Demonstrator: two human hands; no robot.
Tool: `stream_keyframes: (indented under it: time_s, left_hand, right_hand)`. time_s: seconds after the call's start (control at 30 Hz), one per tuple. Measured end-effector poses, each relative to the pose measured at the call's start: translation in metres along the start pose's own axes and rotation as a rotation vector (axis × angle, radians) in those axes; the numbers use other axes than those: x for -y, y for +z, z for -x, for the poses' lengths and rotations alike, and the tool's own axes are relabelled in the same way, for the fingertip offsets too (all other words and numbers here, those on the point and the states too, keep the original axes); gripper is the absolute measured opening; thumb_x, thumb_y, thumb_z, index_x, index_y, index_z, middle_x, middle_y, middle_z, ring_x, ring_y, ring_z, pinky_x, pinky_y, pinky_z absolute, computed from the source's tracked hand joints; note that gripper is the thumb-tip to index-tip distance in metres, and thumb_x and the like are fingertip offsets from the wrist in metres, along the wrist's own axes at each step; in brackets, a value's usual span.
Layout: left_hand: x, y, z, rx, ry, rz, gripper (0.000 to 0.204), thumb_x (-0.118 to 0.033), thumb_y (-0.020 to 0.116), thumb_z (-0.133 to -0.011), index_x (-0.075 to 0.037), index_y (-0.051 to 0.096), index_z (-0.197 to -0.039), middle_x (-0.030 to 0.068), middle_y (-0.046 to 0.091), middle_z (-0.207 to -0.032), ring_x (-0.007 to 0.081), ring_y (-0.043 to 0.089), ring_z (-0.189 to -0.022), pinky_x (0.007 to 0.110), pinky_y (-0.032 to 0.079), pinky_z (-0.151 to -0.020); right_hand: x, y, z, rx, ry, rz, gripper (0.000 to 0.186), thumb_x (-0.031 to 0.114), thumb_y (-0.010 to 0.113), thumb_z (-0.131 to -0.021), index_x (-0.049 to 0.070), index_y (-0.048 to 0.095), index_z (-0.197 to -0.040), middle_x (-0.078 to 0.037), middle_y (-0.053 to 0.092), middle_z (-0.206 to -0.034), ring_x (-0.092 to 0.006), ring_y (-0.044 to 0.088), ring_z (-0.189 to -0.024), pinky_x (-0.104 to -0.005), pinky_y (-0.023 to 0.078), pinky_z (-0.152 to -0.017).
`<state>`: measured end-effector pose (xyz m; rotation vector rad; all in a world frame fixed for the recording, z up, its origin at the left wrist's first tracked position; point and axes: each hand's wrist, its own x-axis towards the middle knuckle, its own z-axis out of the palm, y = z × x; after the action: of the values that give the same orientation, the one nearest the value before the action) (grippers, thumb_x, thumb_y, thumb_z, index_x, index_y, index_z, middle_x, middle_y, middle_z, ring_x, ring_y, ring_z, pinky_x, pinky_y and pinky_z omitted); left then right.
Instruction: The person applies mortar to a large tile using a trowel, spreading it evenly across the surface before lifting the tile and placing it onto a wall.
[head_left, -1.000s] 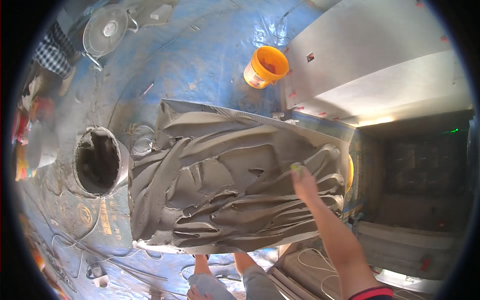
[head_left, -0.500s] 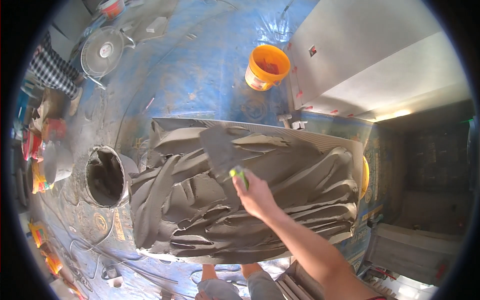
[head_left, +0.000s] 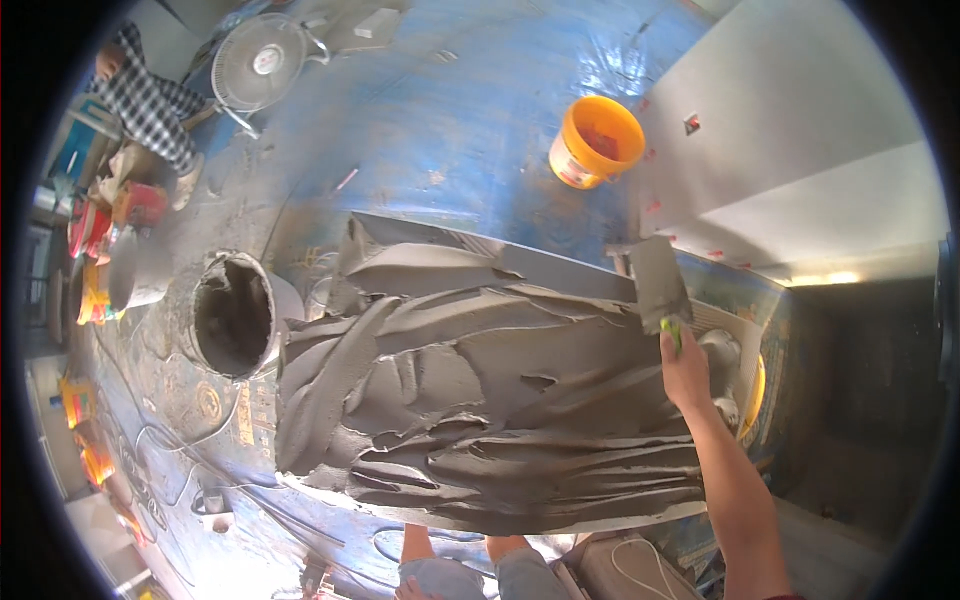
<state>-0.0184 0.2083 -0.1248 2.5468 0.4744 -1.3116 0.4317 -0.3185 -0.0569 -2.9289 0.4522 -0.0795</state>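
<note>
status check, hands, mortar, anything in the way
Right hand gripping trowel near slab's far right corner. Left hand low in view, partly cut off. Mortar ridged, uneven. Bucket beyond slab, clear of trowel.

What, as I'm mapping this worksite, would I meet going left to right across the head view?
Person in checked clothing, grey-caked bucket, orange-yellow bucket, right hand holding a trowel.

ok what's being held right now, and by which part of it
The right grip holds the scraper by its green handle. The left grip is mostly cut off at the lower edge; whether it holds anything cannot be told.
</note>
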Motion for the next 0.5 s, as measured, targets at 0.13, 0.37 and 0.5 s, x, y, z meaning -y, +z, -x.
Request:
stream_keyframes:
  time_s: [0.13,0.37,0.5]
  left_hand:
    - [0.006,-0.003,0.004,-0.060,0.154,-0.056,0.048,-0.027,0.058,-0.084,0.000,0.062,-0.123,0.0292,0.061,-0.120,0.0472,0.049,-0.119,0.058,0.034,-0.102]
    - [-0.061,-0.094,0.001,0.095,0.050,0.134,0.033,-0.024,0.062,-0.083,0.002,0.070,-0.102,0.0246,0.067,-0.105,0.0438,0.057,-0.105,0.058,0.040,-0.091]
    - [-0.026,-0.058,0.002,-0.075,0.033,0.060,0.036,-0.024,0.064,-0.082,0.002,0.067,-0.107,0.0252,0.064,-0.110,0.0438,0.054,-0.110,0.056,0.039,-0.095]
  right_hand:
    - [0.119,-0.054,0.009,0.629,0.541,-0.991,0.028,0.033,0.053,-0.101,0.008,0.059,-0.115,0.000,0.054,-0.072,-0.0074,0.050,-0.053,-0.0234,0.041,-0.044]
    - [0.229,0.038,-0.059,0.816,0.445,-1.046,0.031,0.035,0.054,-0.100,0.004,0.057,-0.097,-0.002,0.050,-0.063,-0.0109,0.046,-0.045,-0.0281,0.035,-0.038]
    - [0.196,0.086,-0.107,0.606,0.494,-0.960,0.028,0.031,0.052,-0.100,0.003,0.059,-0.101,-0.006,0.057,-0.068,-0.0143,0.051,-0.049,-0.0324,0.043,-0.042]
